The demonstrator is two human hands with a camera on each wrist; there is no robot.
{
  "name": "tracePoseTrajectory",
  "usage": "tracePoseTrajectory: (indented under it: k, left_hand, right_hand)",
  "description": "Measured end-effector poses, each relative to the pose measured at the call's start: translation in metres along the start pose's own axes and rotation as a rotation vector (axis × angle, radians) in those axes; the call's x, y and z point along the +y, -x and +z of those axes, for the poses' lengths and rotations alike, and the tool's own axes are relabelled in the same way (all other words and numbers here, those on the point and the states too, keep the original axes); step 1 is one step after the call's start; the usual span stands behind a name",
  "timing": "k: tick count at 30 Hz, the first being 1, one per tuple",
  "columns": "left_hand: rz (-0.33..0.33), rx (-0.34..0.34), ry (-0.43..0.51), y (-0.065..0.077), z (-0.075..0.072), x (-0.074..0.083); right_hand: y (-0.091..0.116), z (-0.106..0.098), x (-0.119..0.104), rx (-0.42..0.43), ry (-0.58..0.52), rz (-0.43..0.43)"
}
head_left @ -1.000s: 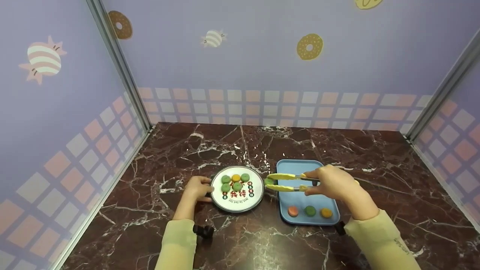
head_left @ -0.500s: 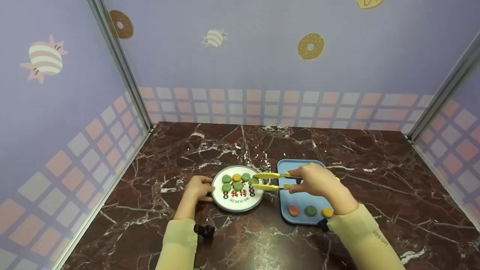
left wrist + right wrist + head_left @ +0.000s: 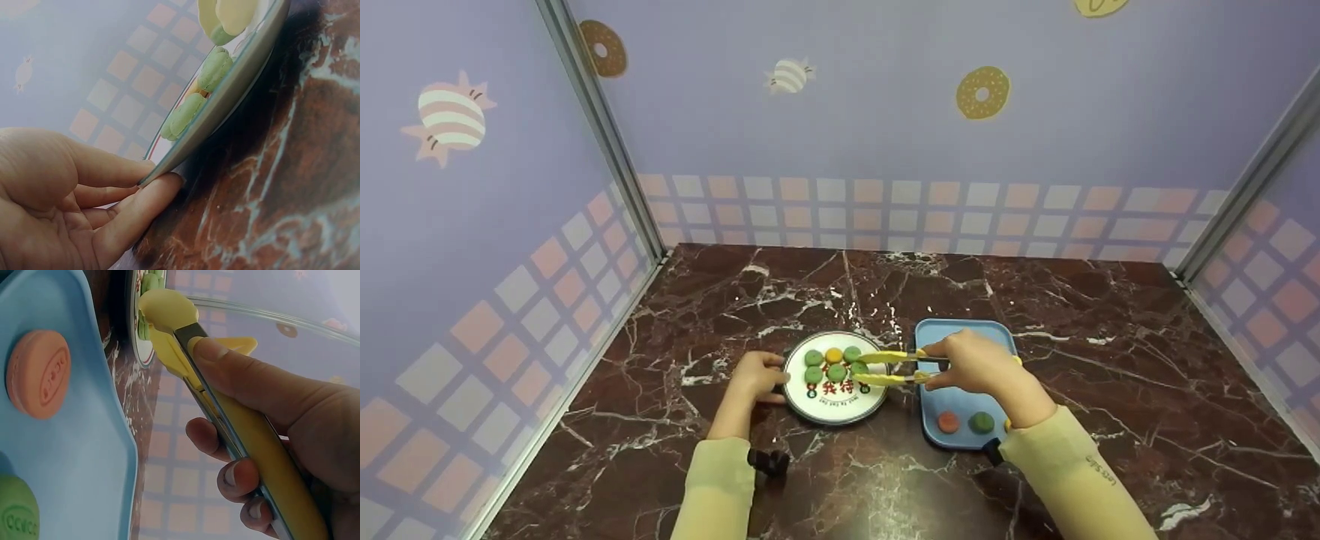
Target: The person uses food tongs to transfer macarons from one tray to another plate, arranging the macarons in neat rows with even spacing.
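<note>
My left hand (image 3: 754, 377) pinches the left rim of a white round plate (image 3: 832, 409) with a dark edge. In the left wrist view, thumb and fingers (image 3: 152, 199) meet on that rim. Several green macarons and one yellow macaron (image 3: 834, 355) lie on the plate. My right hand (image 3: 976, 361) grips yellow-tipped tongs (image 3: 247, 433) by the handles. The tong tips reach over the plate's right side, on either side of a green macaron (image 3: 859, 368). Whether they still press on it cannot be told.
A blue tray (image 3: 960, 326) stands right of the plate, under my right hand. Near its front lie a pink macaron (image 3: 948, 422) and a green macaron (image 3: 982, 422); a yellow one is mostly hidden by my wrist. Patterned walls enclose the dark marbled table (image 3: 840, 300).
My right hand has moved left, carrying a green macaron in the tongs from beside the tray onto the plate's right side. My left hand stays on the rim.
</note>
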State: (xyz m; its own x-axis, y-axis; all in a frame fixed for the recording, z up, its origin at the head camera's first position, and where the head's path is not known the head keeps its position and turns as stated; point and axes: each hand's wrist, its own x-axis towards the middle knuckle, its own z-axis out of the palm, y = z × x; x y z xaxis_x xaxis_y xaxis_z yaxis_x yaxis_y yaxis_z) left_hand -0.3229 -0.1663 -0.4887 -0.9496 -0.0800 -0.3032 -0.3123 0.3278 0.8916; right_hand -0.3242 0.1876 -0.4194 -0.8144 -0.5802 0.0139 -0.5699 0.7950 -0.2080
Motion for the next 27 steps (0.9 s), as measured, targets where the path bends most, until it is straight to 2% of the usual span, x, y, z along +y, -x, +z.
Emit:
tracePoseTrajectory:
  k: [8,14,27]
  left_hand:
    - [0.007,0.005,-0.011,0.0000,-0.0001,-0.0001]
    - [0.005,0.012,-0.041,-0.0003,-0.0005,-0.0006]
    - [0.001,0.018,-0.026,-0.0008,0.0000,-0.0007]
  right_hand:
    - [-0.0026,0.0051,0.0003,-0.007,-0.008,0.009]
    - [-0.0050,0.0080,0.0017,0.015,0.007,-0.033]
    - [-0.0046,0.0076,0.0026,0.032,-0.008,-0.046]
